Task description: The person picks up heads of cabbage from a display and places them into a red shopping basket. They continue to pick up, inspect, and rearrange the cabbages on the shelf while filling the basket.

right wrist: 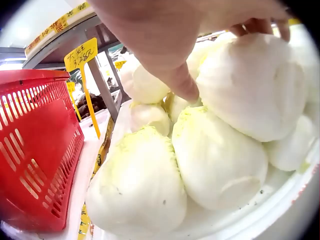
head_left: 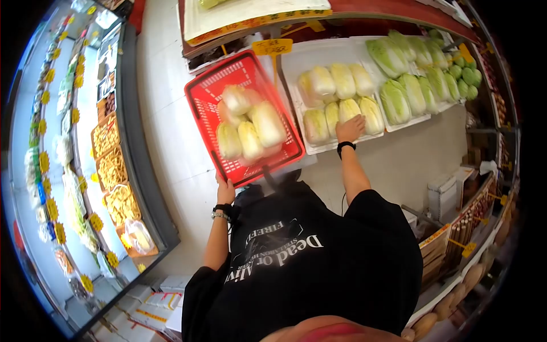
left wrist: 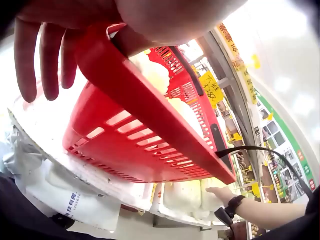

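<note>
At the near left corner of a red plastic basket [head_left: 248,171], my left hand [head_left: 224,189] holds the rim. The left wrist view shows its fingers [left wrist: 50,65] hanging beside the basket's corner. Several pale napa cabbages [head_left: 250,128] lie inside the basket. My right hand [head_left: 350,128] is over the front row of napa cabbages on a white tray [head_left: 325,147]. In the right wrist view, the thumb and fingers are around the upper part of one napa cabbage [right wrist: 252,85], which lies on others. Two more napa cabbages [right wrist: 137,185] sit just in front of it.
Greener cabbages [head_left: 399,100] fill a second tray to the right, beside round green vegetables [head_left: 464,77]. A yellow price sign [head_left: 272,47] stands between basket and tray. A shelf [head_left: 256,25] rises behind; a lit display case [head_left: 85,142] runs along the left.
</note>
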The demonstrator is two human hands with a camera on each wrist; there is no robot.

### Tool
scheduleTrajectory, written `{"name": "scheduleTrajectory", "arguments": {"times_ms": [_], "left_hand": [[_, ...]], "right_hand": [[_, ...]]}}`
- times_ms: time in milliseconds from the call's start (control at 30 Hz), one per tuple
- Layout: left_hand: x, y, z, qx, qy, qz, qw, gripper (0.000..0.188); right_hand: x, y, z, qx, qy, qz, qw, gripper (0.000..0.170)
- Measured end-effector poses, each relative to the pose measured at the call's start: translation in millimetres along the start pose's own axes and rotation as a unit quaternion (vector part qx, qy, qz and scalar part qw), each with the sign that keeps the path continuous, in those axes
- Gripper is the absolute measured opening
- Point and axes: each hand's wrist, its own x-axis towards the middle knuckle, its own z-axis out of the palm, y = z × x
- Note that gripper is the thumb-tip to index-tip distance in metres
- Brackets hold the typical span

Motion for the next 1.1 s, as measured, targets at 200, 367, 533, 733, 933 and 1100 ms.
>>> {"name": "scheduleTrajectory", "arguments": {"times_ms": [200, 367, 533, 733, 933, 1100], "left_hand": [[4.5, 1.0, -2.4, 0.038, -0.015, -0.018, 0.999, 0.062], [2.2, 15.1, -8.2, 0.045, -0.033, -0.009, 0.998, 0.06], [1.7, 14.6, -9.5, 0.043, -0.04, -0.012, 0.998, 0.06], [4.8, 8.4, -10.8, 0.056, -0.048, 0.0, 0.997, 0.061], [4.9, -1.8, -11.7, 0.071, -0.08, -0.011, 0.994, 0.068], [5.0, 7.0, -21.2, 0.1, -0.137, -0.026, 0.985, 0.071]], "right_hand": [[3.9, 23.1, -3.5, 0.018, 0.002, -0.054, 0.998, 0.103], [7.7, 15.8, -16.3, -0.054, -0.036, -0.041, 0.997, 0.105], [14.5, 11.5, -39.4, 0.004, -0.056, -0.023, 0.998, 0.11], [-3.5, 29.8, -45.9, 0.256, -0.02, 0.013, 0.966, 0.103], [-30.2, 7.1, -114.7, 0.647, -0.215, 0.052, 0.73, 0.066], [-68.9, -89.1, -209.0, 0.672, -0.288, -0.111, 0.674, 0.058]]}}
